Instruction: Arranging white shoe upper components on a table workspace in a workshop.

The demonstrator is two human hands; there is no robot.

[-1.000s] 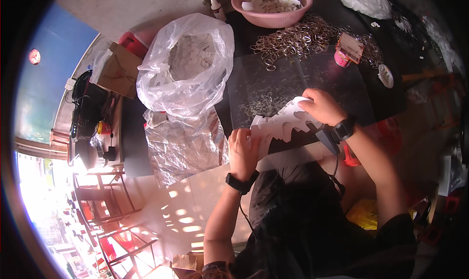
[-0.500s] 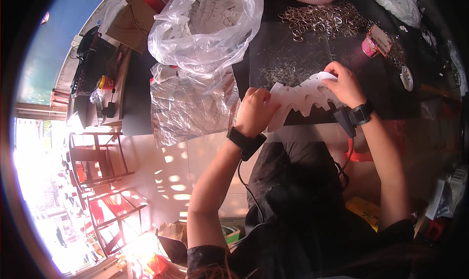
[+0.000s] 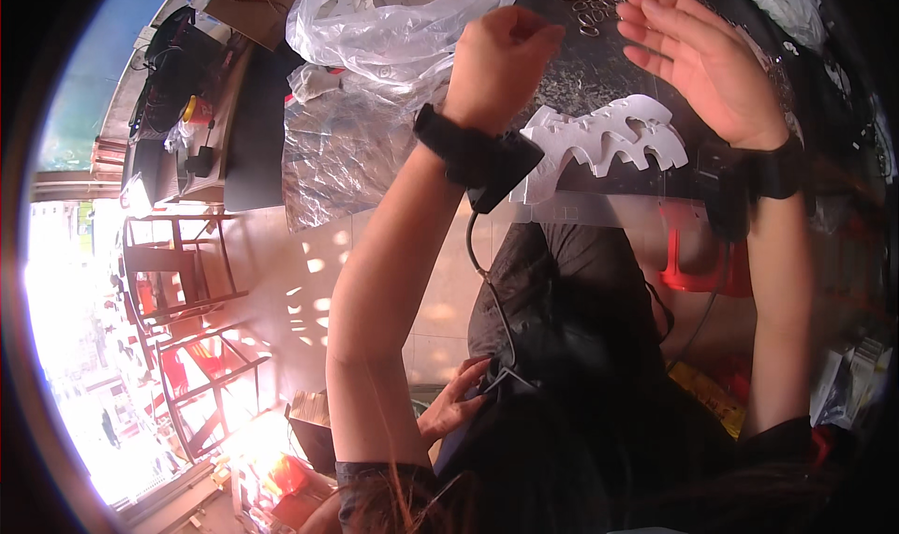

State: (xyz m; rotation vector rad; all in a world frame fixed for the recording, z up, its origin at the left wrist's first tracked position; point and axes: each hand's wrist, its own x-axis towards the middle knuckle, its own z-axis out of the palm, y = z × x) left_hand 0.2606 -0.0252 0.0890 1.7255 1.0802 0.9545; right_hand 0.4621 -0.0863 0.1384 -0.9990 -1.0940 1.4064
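Observation:
A stack of white cut-out sheets (image 3: 609, 133), with wavy, hooked edges, lies on the dark tabletop near its front edge. My left hand (image 3: 501, 64) is raised beyond the stack's left end, fingers curled in. Whatever it may hold is hidden. To the right and farther off, my right hand (image 3: 707, 66) hovers with its fingers stretched out, holding nothing. Black bands with small boxes and cables sit on both wrists. Past my left hand, a clear plastic bag (image 3: 384, 33) contains more white cut pieces.
Metal rings (image 3: 585, 10) lie in a heap at the far side. A silvery sheet (image 3: 342, 150) hangs over the front edge. Another person's hand (image 3: 456, 405) shows beside my left arm. Below the table stands a red stool (image 3: 688, 258); wooden chairs (image 3: 192, 272) stand left.
Both hands have let go of the white cut-out stack and moved up and away from it. My right hand has opened. Another person's hand has appeared below, and the view has shifted.

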